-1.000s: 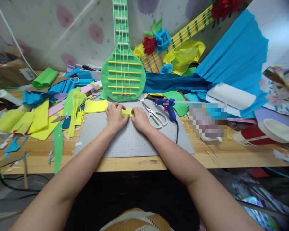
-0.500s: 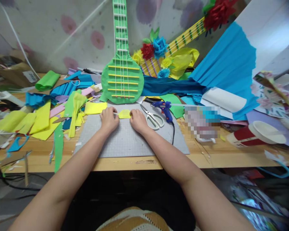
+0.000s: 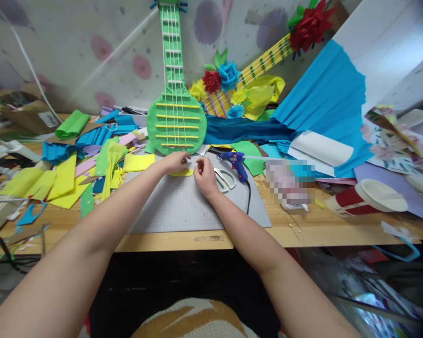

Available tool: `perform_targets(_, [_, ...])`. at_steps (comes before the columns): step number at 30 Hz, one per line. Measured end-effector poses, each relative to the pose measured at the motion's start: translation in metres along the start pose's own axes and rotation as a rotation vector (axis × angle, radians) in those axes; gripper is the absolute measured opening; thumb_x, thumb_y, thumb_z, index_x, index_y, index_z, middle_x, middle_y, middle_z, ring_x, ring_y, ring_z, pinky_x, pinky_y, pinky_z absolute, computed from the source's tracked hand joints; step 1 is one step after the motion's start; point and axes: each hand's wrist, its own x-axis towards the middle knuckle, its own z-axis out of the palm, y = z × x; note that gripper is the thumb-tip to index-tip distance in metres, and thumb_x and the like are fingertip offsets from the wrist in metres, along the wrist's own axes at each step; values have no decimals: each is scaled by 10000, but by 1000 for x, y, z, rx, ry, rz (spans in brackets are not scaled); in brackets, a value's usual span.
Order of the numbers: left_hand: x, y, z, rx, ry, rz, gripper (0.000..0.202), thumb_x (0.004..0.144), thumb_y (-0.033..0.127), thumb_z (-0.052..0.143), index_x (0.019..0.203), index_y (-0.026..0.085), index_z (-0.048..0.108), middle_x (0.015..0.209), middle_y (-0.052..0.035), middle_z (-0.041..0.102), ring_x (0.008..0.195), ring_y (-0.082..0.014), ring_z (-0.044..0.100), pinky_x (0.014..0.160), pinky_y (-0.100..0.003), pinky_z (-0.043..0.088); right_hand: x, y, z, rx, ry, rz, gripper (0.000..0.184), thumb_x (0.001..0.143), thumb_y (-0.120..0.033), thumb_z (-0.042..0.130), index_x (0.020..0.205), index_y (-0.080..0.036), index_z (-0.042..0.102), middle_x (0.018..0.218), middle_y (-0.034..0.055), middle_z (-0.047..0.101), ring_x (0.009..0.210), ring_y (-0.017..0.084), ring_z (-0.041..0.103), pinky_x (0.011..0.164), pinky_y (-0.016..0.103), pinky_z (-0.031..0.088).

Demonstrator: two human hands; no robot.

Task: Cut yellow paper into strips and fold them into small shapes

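Note:
A small yellow paper piece (image 3: 182,173) lies on the grey cutting mat (image 3: 172,211), partly covered from above by my left hand (image 3: 178,162). That hand reaches across to the right, thumb and fingers apart. Close beside it, my right hand (image 3: 204,177) is closed with its fingertips pinched together; whatever they hold, if anything, is too small to make out. Right of it lie scissors (image 3: 229,180) with pale handles, their blades partly hidden by the hand. Behind them rests a blue glue gun (image 3: 237,164) with a white glue stick in its back.
A green paper-covered stringed instrument (image 3: 176,123) stands behind the mat. Folded yellow paper (image 3: 139,163) and many coloured scraps lie left. Blue crepe paper (image 3: 324,105) spreads at the back right. A red-and-white cup (image 3: 350,199) lies tilted at right. The glue gun's cord crosses the mat.
My left hand has moved right, over the yellow piece, and its fingers have parted. My right hand has let go of the piece's edge and drawn into a pinch. The view has shifted slightly.

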Motion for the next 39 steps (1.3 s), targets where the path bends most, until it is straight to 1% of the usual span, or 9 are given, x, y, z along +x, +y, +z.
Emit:
perform_targets(7, [4,19,-14,227,-242,-146,273,600,249,628,862,184,670,892,-74,691,787,-213,623,664,-257,447,-1,4,0,-12,-39,31,164,716,-168,404,877,-195,421,803,23,493,729,146,493,711,288,412])
perform_targets(11, [1,16,-17,153,-204,-125,82,597,215,618,678,196,619,759,-28,671,728,-177,602,631,-228,426,-2,8,1,-12,-52,29,174,715,-172,405,887,-190,429,806,25,493,724,147,495,705,290,415])
perform_targets(15, [-10,8,-15,-146,17,-238,87,636,191,608,626,183,522,612,2,574,591,-144,563,561,-235,429,-2,8,0,-25,-35,41,178,730,-176,396,901,-189,442,838,36,506,715,144,491,696,292,420])
perform_targets(18, [-23,6,-2,-553,351,-415,125,693,188,569,700,191,444,615,33,502,493,-111,535,482,-232,439,-2,3,-4,-69,-36,-9,182,733,-181,430,912,-188,459,908,55,513,736,149,489,708,299,429])
perform_targets(21, [-35,9,21,-863,723,-487,186,701,177,563,752,205,386,730,44,458,525,-88,551,463,-225,467,-4,-5,-6,-168,-146,-141,214,724,-191,503,937,-186,490,967,75,506,834,179,495,764,321,431])
perform_targets(25, [-42,13,49,-961,876,-554,203,694,156,562,721,203,367,721,53,427,594,-74,537,546,-221,495,-6,-12,-3,-302,-258,-202,234,749,-177,524,983,-186,523,1016,92,498,978,216,479,787,329,425])
perform_targets(28, [-44,16,59,-858,885,-573,211,685,158,582,706,200,376,703,51,437,646,-76,526,609,-215,495,-4,-11,1,-354,-274,-176,171,776,-146,494,925,-202,557,967,76,511,949,207,484,762,314,418])
perform_targets(34, [-55,13,52,-980,649,-464,223,752,310,531,829,226,339,825,31,458,578,-87,559,470,-239,491,1,-5,-1,-328,-234,-140,154,773,-99,465,740,-204,574,837,52,510,840,186,484,711,289,395])
perform_targets(39, [-72,-5,40,-533,597,-225,231,702,175,508,875,227,365,897,-5,523,852,-148,590,637,-257,510,4,0,1,-245,-245,-108,167,744,-77,468,721,-199,580,832,38,511,787,162,489,711,279,398])
